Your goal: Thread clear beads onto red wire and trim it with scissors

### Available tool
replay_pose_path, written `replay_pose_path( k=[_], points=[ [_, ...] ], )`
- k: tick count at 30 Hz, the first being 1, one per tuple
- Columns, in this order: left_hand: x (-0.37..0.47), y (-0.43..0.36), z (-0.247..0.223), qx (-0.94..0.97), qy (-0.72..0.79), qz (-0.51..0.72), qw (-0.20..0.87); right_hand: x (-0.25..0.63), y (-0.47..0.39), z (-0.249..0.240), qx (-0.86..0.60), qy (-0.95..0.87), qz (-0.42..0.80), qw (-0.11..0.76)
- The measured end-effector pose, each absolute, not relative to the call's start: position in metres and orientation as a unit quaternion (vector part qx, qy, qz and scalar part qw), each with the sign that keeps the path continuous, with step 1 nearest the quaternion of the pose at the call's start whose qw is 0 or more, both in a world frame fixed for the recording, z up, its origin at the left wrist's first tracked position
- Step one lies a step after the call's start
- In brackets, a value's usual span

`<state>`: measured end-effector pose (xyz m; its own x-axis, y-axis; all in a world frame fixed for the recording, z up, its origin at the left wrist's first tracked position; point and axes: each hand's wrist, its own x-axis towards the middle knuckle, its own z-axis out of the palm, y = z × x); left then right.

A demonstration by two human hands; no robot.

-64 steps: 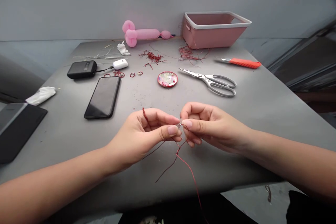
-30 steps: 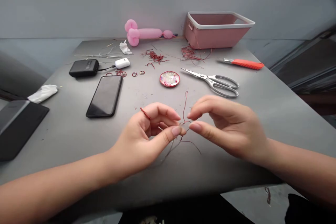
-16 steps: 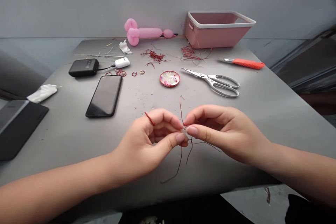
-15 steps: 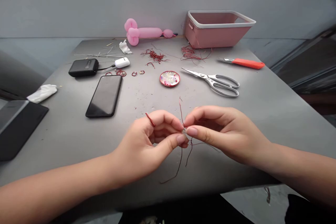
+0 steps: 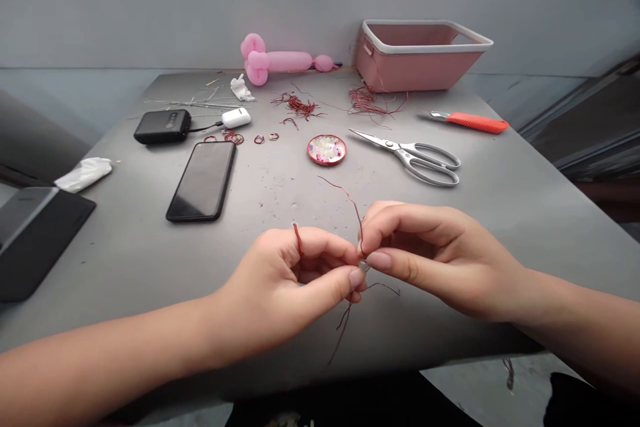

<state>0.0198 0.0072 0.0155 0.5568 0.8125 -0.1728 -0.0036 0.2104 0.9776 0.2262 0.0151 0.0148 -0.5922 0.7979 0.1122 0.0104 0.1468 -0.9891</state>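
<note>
Between my fingertips sits a small whitish bead (image 5: 363, 267), with thin dark-red wire (image 5: 353, 202) running out above and below it. My left hand (image 5: 305, 273) pinches the bead from the left with thumb and forefinger; a red wire ring (image 5: 299, 239) circles its index finger. From the right, my right hand (image 5: 435, 257) is closed in a pinch on the wire right beside the bead. Loose wire ends hang under the fingers. Beyond the hands lies a round red-rimmed dish (image 5: 327, 149) of pale and pink beads.
Scissors (image 5: 407, 155) and an orange-handled cutter (image 5: 475, 122) lie at the right. Behind are a pink basket (image 5: 420, 70), a pink balloon (image 5: 287, 61) and red wire bundles (image 5: 300, 105). Leftward are a phone (image 5: 201, 181), a black power bank (image 5: 163, 127) and a white earphone case (image 5: 236, 118).
Both hands have shifted slightly right and down, still pinching the bead and wire. The upper wire end now leans left, and the lower ends hang differently.
</note>
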Motion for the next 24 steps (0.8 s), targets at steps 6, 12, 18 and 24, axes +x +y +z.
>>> replay_pose_path(
  k=[6,12,18,24],
  points=[
    [0.0198,0.0067,0.0192,0.550,0.373,0.255,0.702,0.2265,0.0172,0.0121,-0.266,-0.715,0.564,0.317],
    [0.0200,0.0066,0.0184,0.547,0.381,0.269,0.696,0.2278,0.0167,0.0125,-0.279,-0.719,0.551,0.318],
    [0.0202,0.0090,0.0204,0.508,0.392,0.241,0.728,0.2282,0.0184,0.0159,-0.273,-0.776,0.459,0.335],
    [0.0209,0.0116,0.0194,0.536,0.395,0.247,0.704,0.2284,0.0173,0.0139,-0.267,-0.812,0.381,0.352]
  ],
)
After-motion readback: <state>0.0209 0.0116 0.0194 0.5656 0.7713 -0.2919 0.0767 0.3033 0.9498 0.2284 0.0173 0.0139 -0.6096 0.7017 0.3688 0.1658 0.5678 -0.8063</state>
